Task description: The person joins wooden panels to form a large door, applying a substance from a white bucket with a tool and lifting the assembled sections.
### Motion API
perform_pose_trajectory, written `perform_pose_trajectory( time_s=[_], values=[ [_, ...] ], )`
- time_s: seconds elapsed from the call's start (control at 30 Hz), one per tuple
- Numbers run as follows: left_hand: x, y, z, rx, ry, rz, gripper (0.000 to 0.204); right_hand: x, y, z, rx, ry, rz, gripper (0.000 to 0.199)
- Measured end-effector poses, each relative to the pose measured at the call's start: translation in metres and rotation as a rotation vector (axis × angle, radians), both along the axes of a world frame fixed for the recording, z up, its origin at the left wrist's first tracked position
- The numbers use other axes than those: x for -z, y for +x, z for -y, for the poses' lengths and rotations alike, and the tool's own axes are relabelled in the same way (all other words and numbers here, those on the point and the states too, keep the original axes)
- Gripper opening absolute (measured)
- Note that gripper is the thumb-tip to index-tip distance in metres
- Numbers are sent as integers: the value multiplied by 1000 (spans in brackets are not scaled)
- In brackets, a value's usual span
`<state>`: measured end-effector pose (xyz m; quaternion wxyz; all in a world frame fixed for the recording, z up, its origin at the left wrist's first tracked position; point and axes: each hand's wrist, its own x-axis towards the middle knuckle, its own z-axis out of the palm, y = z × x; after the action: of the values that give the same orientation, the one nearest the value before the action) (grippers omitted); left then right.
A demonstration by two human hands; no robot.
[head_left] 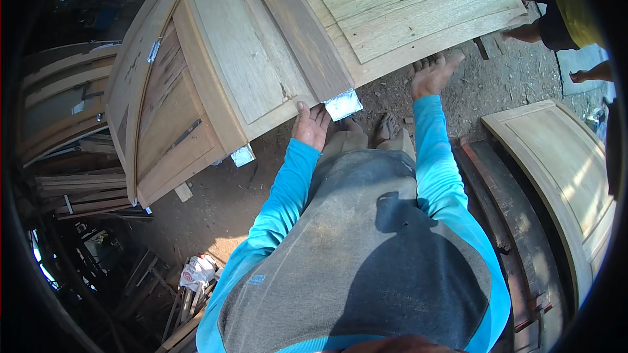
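A large pale wooden door panel point(366, 19) is lifted in front of me, tilted, with a metal bracket point(343, 104) at its lower corner. My left hand point(310, 125) grips the panel's lower edge beside that bracket. My right hand point(433, 76) presses palm-up under the same edge farther right, fingers spread. Another person point(556, 6) at the top right supports the panel's far end with a hand point(520, 31). My blue sleeves and grey apron fill the lower middle.
A second framed door point(163, 104) with metal hinges stands at the left, against stacked curved boards point(65, 91). Another panel point(562, 170) lies at the right on dark planks point(504, 216). Scrap wood and a crumpled wrapper point(196, 271) lie on the dirt ground.
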<state>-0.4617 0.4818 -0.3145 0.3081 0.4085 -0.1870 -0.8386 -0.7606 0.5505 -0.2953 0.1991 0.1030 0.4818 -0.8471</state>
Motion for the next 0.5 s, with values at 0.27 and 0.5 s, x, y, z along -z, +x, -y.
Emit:
perform_pose_trajectory(
  time_s=[0.27,0.5],
  values=[
    [-14,-10,-5,28,-76,39,82,-9,-27,47,26,-115,57,93],
    [-26,18,-9,164,-107,200,79,52,4,-54,-409,4,307,97]
  ],
)
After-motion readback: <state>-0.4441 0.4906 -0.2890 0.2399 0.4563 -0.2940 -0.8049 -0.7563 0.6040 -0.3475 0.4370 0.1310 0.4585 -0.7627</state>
